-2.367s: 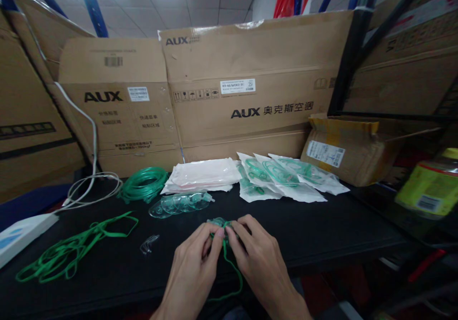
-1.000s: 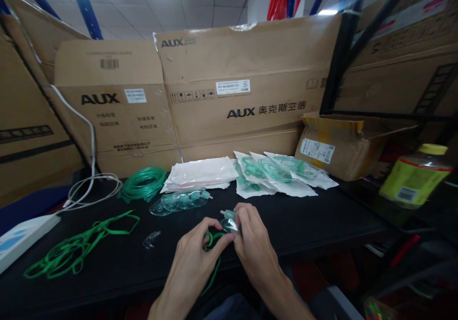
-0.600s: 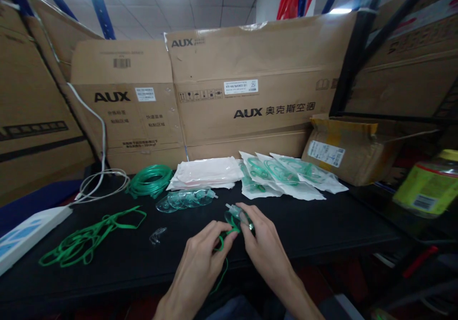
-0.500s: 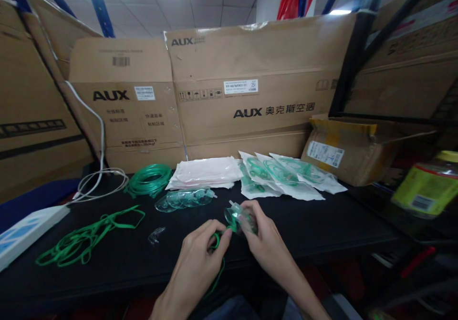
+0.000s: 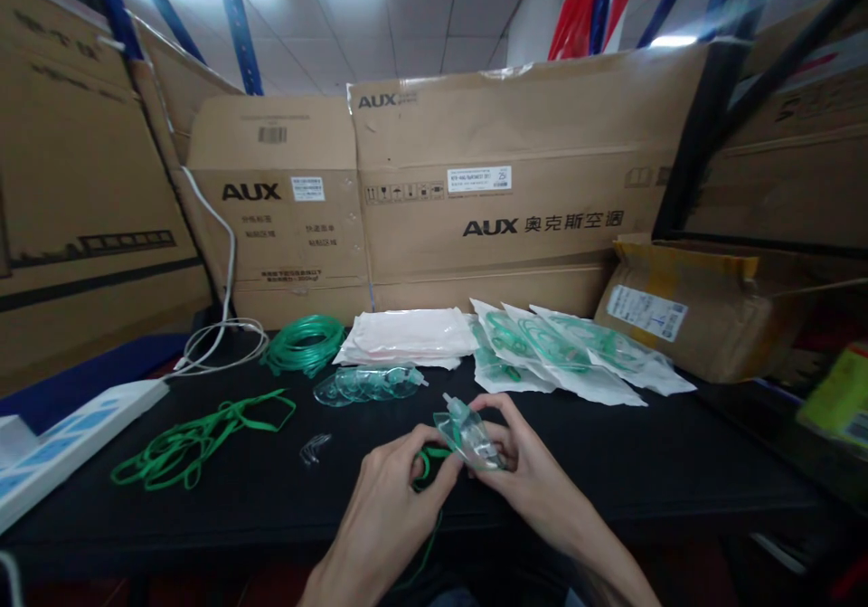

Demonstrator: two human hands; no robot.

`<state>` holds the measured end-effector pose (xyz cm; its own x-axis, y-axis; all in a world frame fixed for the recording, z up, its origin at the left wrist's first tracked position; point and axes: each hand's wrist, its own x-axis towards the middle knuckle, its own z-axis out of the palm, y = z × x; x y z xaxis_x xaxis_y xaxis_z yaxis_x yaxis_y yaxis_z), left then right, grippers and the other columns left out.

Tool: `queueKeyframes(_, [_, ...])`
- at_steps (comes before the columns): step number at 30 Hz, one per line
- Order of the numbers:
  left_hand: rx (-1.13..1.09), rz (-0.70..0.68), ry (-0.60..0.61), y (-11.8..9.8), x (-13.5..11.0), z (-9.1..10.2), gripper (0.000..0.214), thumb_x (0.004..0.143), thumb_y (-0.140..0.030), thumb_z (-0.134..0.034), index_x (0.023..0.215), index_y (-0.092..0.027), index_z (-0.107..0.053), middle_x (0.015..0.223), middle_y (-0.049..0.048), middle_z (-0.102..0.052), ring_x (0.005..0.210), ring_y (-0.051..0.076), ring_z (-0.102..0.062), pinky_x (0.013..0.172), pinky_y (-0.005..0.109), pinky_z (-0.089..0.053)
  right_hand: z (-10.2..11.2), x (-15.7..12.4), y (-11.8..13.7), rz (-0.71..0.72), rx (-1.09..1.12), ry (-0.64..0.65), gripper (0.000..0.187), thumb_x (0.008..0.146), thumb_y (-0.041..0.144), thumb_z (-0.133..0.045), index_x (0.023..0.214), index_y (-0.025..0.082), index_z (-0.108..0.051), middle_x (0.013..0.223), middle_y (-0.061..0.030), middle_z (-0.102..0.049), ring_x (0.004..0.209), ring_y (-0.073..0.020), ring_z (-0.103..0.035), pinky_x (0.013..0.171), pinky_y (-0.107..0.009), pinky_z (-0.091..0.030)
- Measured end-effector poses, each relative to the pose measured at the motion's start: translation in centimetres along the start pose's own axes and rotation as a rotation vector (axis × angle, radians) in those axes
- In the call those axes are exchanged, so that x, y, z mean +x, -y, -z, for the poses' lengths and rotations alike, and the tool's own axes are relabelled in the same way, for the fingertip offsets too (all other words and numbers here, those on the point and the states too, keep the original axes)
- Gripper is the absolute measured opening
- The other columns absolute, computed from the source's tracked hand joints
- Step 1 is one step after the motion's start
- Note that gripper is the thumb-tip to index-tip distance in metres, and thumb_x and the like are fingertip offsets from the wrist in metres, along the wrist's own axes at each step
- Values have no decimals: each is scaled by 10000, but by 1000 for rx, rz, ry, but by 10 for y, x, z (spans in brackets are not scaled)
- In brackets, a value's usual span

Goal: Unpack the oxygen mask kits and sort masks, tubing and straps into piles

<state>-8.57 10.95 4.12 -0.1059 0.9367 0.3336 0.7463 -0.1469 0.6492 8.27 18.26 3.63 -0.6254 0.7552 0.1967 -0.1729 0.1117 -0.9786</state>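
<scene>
My right hand (image 5: 516,451) grips a clear green oxygen mask (image 5: 476,444), its connector tip pointing up and away. Against the mask's left edge, my left hand (image 5: 407,489) pinches a green elastic strap (image 5: 429,464), whose loose end hangs down below the fingers. Whether the strap passes through the mask's side hole is hidden by the fingers. Several more clear masks (image 5: 366,384) lie nested on the black table just beyond. To the left are a heap of green straps (image 5: 180,444) and a few small clear-and-metal pieces (image 5: 314,449), too small to make out.
A coil of green tubing (image 5: 305,343), a stack of white pouches (image 5: 410,336) and several pouches with green tubing (image 5: 542,340) line the back. A white power strip (image 5: 88,440) lies at left. An open carton (image 5: 678,308) stands back right, before tall cardboard (image 5: 515,137).
The mask has turned in my right hand, so more of its clear cup shows. My left hand stays at its edge with the strap. The camera view has shifted slightly left and up.
</scene>
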Motion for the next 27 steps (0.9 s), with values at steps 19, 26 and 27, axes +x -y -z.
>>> queueKeyframes(19, [-133,-289,60,-1,-15,-8,172,690,-92,-560,593,-203,-472,526,-60,-476,461,74,-356,474,221,-284,0,6,-31,154,-297,-459,366,758,304,-687,1074,225,-519,721,28,-609,664,-173,-670,660,-270,-544])
queueKeyframes(26, [39,-113,-392,-1,-16,76,308,894,-299,-533,600,-212,-512,558,-33,-511,533,125,-478,529,235,-376,1,8,-23,113,-130,-459,467,735,401,-735,1103,198,-532,685,22,-605,612,-200,-691,556,-273,-551])
queueKeyframes(27, [83,-23,-517,3,-16,99,331,908,-359,-526,610,-218,-502,580,-30,-510,563,140,-486,542,243,-390,1,9,-22,109,-121,-447,489,732,410,-745,1120,191,-544,695,20,-605,616,-198,-693,568,-277,-558])
